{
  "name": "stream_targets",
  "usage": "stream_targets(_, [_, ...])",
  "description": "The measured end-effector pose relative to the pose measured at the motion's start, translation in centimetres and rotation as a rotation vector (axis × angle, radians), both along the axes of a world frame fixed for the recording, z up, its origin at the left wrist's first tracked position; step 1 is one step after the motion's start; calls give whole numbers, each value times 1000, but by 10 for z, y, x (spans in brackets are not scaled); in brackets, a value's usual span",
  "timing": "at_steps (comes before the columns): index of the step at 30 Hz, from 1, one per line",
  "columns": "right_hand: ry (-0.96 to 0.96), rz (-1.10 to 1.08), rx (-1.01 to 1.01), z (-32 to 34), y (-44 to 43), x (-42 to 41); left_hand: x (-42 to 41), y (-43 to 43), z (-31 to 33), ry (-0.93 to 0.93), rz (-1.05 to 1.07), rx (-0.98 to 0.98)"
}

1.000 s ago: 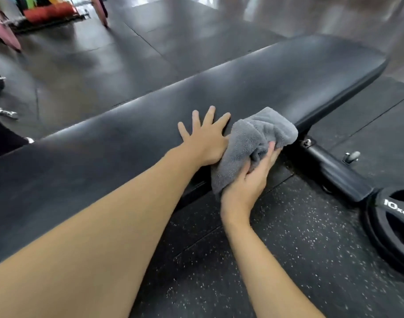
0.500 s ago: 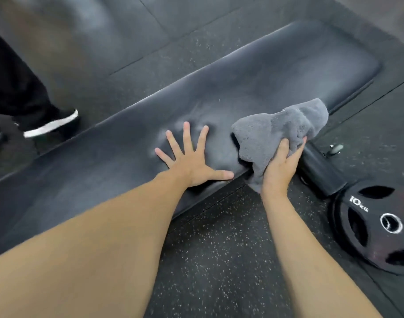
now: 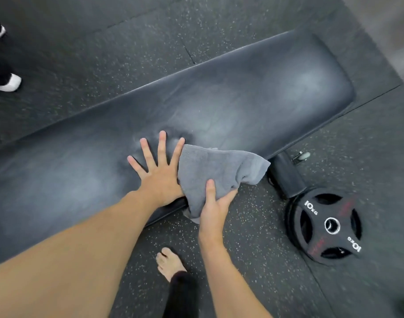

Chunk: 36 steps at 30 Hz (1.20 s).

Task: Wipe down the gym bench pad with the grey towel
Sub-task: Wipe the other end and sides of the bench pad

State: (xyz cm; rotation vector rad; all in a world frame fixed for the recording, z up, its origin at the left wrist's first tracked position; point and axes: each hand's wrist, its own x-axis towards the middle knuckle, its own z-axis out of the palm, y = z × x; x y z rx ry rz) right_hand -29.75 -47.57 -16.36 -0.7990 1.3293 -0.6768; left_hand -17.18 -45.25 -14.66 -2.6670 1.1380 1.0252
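Observation:
The black gym bench pad [image 3: 253, 97] runs diagonally from the lower left to the upper right, with hazy pale smears on its surface. My left hand [image 3: 158, 173] lies flat on the pad near its front edge, fingers spread. The grey towel [image 3: 217, 171] is bunched over the pad's front edge, right beside that hand and touching its index finger. My right hand [image 3: 213, 207] grips the towel's lower part from the near side, thumb on top.
A black 10 kg weight plate [image 3: 327, 226] lies on the speckled rubber floor at the right, by the bench's black foot [image 3: 287, 177]. My bare foot [image 3: 170, 263] stands below the hands. Another person's black-and-white shoe [image 3: 7, 83] is at the far left.
The view has tilted down to look straight onto the bench. The towel has slid left along the pad's front edge until it touches my left hand, which has stayed flat.

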Motion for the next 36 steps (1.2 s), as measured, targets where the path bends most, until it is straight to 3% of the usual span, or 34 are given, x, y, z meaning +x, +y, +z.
stream_targets(6, [70,-17,59,9,-5,1,0,-3,8,20,32,29])
stream_targets(11, [96,-38,-25,3,-33,-9,-9,-35,25,-38,157,-28])
stream_targets(15, [86,21,-110,-3,-92,-29,-2,-145,39,64,164,-248])
stream_targets(19, [161,14,-186,0,-200,-59,-20,-250,25,135,272,-123])
stream_targets(25, [269,56,-241,-8,-331,-91,-42,-277,6,19,313,-22])
stream_targets(29, [243,-45,-192,-8,-406,-96,-41,-279,4,19,311,20])
stream_targets(36, [229,499,-131,14,-485,-108,-40,-283,9,52,305,66])
